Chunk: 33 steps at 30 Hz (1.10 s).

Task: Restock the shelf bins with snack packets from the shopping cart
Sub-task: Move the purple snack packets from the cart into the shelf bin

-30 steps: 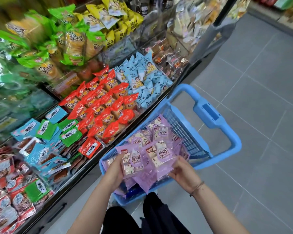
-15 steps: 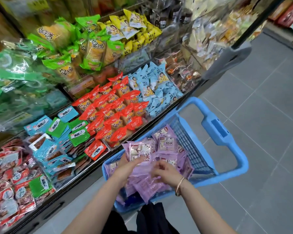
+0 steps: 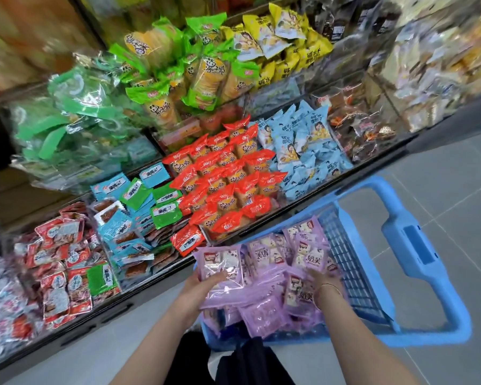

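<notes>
left hand (image 3: 193, 287) fingers (image 3: 211, 279) grasping stack of purple snack packets (image 3: 220, 259) | right hand (image 3: 324, 282) gone back into blue shopping cart (image 3: 417, 245) pile, its grasp cannot tell | gathering continues, restocking not begun

Bright, even light; glare on the packets (image 3: 222, 173). Edges smear with motion blur and wide-angle bending; centre fairly sharp.

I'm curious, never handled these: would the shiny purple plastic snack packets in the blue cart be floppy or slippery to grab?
Probably slippery: the shiny purple plastic snack packets show glare on smooth film. Likely light: the left hand holds one at its edge. Their crinkled margins look floppy, though the contents may be firmer.
</notes>
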Each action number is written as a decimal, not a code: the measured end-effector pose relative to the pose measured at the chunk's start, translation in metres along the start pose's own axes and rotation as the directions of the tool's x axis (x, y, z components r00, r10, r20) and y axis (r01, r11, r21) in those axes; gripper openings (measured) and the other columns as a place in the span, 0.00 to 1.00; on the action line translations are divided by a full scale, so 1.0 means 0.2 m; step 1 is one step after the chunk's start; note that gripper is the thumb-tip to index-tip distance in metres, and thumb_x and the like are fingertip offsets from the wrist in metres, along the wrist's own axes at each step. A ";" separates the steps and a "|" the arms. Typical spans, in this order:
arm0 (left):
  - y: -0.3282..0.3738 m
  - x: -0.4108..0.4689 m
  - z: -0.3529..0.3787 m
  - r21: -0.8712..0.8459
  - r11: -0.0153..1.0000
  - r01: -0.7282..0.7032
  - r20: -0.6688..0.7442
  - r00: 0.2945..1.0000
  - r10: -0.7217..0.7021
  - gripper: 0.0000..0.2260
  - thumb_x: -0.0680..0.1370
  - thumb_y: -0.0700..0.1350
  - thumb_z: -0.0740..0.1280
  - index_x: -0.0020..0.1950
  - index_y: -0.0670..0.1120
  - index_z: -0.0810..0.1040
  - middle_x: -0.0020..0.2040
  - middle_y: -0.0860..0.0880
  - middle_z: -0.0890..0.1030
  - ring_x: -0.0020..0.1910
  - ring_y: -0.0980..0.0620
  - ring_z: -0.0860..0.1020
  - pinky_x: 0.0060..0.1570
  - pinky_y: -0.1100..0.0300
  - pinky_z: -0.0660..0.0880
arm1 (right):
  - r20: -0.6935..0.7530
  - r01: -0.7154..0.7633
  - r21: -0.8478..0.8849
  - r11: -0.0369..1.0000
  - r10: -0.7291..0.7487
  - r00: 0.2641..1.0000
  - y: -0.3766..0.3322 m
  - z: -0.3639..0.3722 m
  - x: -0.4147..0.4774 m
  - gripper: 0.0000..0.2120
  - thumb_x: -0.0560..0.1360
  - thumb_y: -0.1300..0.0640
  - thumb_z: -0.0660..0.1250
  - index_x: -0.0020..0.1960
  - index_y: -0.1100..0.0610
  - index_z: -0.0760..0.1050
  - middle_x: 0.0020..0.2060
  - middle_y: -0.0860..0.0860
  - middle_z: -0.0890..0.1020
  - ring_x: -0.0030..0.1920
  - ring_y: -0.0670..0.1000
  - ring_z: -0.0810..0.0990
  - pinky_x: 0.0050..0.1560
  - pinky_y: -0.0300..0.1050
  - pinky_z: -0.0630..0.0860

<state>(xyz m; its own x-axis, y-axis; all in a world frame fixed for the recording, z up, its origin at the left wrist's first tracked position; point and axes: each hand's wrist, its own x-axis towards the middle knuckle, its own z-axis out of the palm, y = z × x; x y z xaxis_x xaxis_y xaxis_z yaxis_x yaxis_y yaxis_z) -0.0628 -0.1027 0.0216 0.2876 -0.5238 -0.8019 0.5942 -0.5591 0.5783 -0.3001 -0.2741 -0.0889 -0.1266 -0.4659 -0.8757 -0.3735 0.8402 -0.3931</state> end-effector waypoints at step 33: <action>-0.20 0.05 0.19 0.224 0.973 0.061 -0.072 0.996 -0.046 0.51 0.52 0.62 0.77 0.71 0.48 0.62 0.67 0.46 0.72 0.63 0.42 0.72 0.51 0.51 0.76 | 0.059 0.198 -0.671 0.715 -0.215 0.975 0.15 -0.11 -0.17 0.26 0.74 0.54 0.69 0.68 0.62 0.66 0.62 0.59 0.76 0.63 0.58 0.74 0.61 0.45 0.69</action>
<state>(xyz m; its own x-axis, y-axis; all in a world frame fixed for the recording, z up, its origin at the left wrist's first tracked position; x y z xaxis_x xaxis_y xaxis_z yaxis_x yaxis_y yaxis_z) -0.1112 -0.1096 -0.0031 0.3136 -0.4497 -0.8363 0.4271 -0.7198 0.5472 -0.3263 -0.2390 -0.0645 0.0108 -0.6184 -0.7858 -0.9085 0.3222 -0.2661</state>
